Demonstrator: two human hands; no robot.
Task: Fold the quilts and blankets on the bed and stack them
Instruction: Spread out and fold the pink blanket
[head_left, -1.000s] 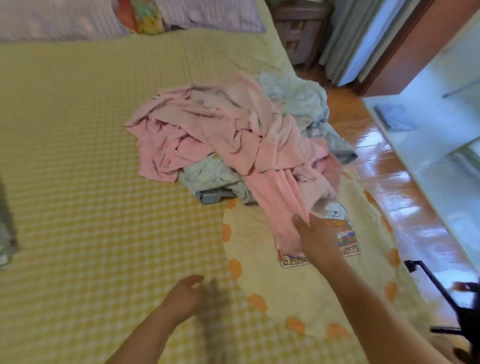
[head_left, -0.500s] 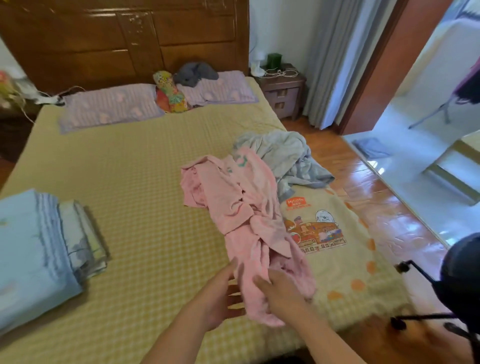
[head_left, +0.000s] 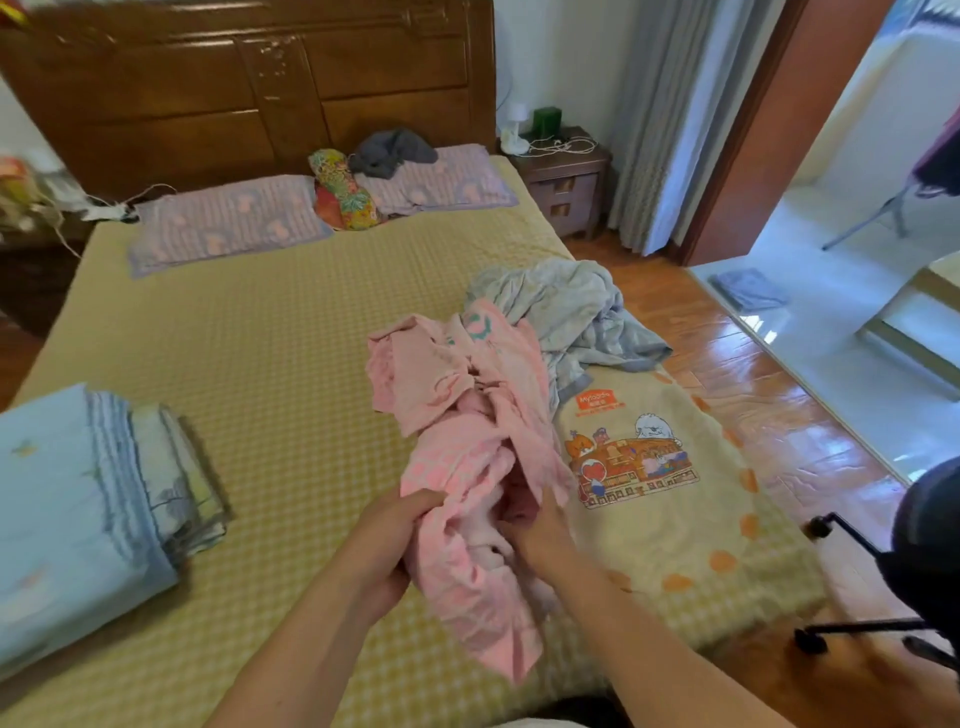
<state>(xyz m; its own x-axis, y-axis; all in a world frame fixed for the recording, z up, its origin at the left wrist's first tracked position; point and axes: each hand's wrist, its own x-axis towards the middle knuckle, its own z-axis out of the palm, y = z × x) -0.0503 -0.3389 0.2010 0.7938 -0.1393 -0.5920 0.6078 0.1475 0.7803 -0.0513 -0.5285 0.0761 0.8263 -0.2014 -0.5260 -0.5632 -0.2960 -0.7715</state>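
We see the bed, covered in a yellow checked sheet, filling most of the frame from the dark wooden headboard at the top down to the bottom edge. At the left edge sits a stack of folded blankets, pale blue on the outside with striped layers showing at its right side. At the right of the bed a cream blanket with a cartoon print and orange dots lies spread flat, and above it, right of centre, a grey-blue blanket lies crumpled in a heap. The pink blanket runs in a rumpled bunch from the centre of the frame down toward the bottom, its upper end lying on the sheet beside the grey-blue heap. Our left hand grips its near end from the left, fingers curled into the cloth. Our right hand holds the same bunch from the right, fingers buried in the folds. Two lilac pillows lie along the headboard, a flowered bundle between them.
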